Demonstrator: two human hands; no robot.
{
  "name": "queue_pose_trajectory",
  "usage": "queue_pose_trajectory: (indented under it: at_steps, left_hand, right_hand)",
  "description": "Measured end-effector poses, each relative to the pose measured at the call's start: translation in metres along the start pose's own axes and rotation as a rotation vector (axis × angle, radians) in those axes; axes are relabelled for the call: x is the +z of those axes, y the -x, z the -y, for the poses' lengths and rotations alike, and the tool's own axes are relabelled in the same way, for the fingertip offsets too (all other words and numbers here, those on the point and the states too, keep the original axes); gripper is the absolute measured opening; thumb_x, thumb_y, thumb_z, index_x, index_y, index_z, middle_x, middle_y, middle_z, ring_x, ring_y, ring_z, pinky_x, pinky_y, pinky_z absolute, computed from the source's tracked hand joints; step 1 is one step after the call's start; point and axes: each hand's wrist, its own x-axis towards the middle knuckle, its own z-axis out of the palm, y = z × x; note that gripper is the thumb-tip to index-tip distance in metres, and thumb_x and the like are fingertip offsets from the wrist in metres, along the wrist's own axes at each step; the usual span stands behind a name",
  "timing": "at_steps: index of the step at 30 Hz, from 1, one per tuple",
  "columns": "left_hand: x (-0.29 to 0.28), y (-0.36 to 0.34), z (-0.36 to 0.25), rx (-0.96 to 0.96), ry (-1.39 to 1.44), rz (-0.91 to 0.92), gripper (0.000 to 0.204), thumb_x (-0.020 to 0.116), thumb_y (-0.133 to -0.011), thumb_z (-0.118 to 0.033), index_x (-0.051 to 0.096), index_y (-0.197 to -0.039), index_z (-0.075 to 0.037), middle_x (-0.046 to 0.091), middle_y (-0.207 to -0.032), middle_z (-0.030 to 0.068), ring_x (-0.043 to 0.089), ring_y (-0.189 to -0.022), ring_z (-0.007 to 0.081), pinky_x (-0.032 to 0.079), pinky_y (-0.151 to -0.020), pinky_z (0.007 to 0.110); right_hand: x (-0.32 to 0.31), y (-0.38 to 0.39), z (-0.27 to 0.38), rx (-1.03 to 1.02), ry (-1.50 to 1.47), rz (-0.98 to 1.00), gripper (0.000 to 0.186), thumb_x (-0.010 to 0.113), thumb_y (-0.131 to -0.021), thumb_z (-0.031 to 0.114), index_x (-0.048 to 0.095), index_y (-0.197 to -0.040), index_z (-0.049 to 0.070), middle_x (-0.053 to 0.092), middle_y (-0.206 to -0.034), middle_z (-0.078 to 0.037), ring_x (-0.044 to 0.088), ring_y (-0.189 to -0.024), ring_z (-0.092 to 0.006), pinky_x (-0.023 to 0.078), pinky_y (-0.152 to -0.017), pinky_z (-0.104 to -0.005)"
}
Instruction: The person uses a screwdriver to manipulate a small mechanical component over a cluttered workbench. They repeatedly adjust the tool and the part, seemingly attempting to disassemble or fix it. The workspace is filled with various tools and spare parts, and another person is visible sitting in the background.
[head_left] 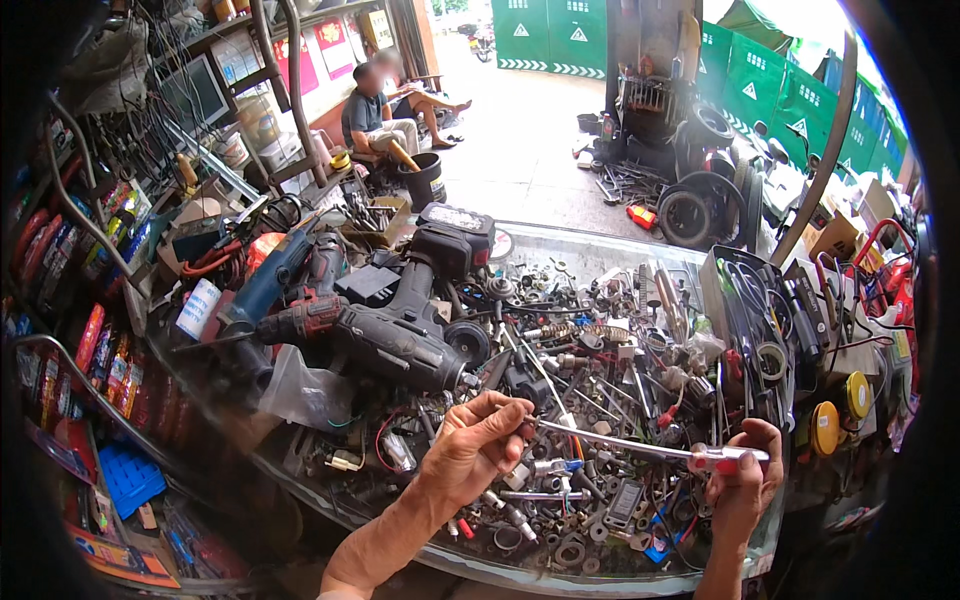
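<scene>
My left hand [475, 450] pinches the tip end of a long screwdriver [620, 440], around a small part too tiny to make out. My right hand [742, 490] is closed on the screwdriver's clear and red handle, so it lies nearly level across my view. Beneath both hands is a glass-topped bench [620, 575] heaped with loose bolts, washers, fittings, wires and small metal parts. A large black cordless impact wrench [390, 340] lies just beyond my left hand, beside a plastic bag [305, 385].
A blue angle grinder [280, 270] lies left; a metal tool tray [745, 330] sits right. Hanging packets [95, 360] line the left. Beyond the bench, two people [375, 125] sit near a black bucket [420, 180]. Tyres [690, 210] and green hoarding [750, 75] stand at back right.
</scene>
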Motion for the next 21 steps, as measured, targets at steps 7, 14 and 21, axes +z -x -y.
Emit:
queue_pose_trajectory:
  at_steps: [7,14,21]
  left_hand:
    - [0.001,0.002,-0.001,-0.017,-0.013,-0.005,0.015,0.063,-0.087,-0.014,0.064,-0.095,-0.001,0.065,-0.077,0.0107,0.060,-0.057,0.0103,0.046,-0.043,0.021]
    - [0.002,0.001,-0.001,-0.022,-0.016,-0.013,0.015,0.063,-0.087,-0.014,0.064,-0.094,-0.001,0.065,-0.077,0.0113,0.060,-0.056,0.0101,0.046,-0.043,0.021]
    - [0.001,0.001,0.000,-0.019,-0.017,-0.010,0.015,0.063,-0.088,-0.014,0.064,-0.094,-0.001,0.066,-0.077,0.0109,0.061,-0.056,0.0099,0.046,-0.043,0.020]
  right_hand:
    - [-0.016,-0.002,-0.003,0.140,0.158,0.008,0.038,0.052,-0.091,0.037,0.052,-0.098,-0.001,0.049,-0.069,-0.003,0.041,-0.040,-0.0032,0.028,-0.033,-0.0180]
    - [-0.005,0.001,-0.001,-0.031,0.012,-0.001,0.040,0.060,-0.081,0.028,0.048,-0.106,-0.001,0.050,-0.071,-0.005,0.044,-0.040,-0.0057,0.035,-0.035,-0.0185]
    - [-0.014,0.000,-0.002,0.044,0.033,0.007,0.046,0.060,-0.084,0.037,0.047,-0.105,-0.001,0.049,-0.069,-0.004,0.045,-0.041,-0.0059,0.037,-0.037,-0.0187]
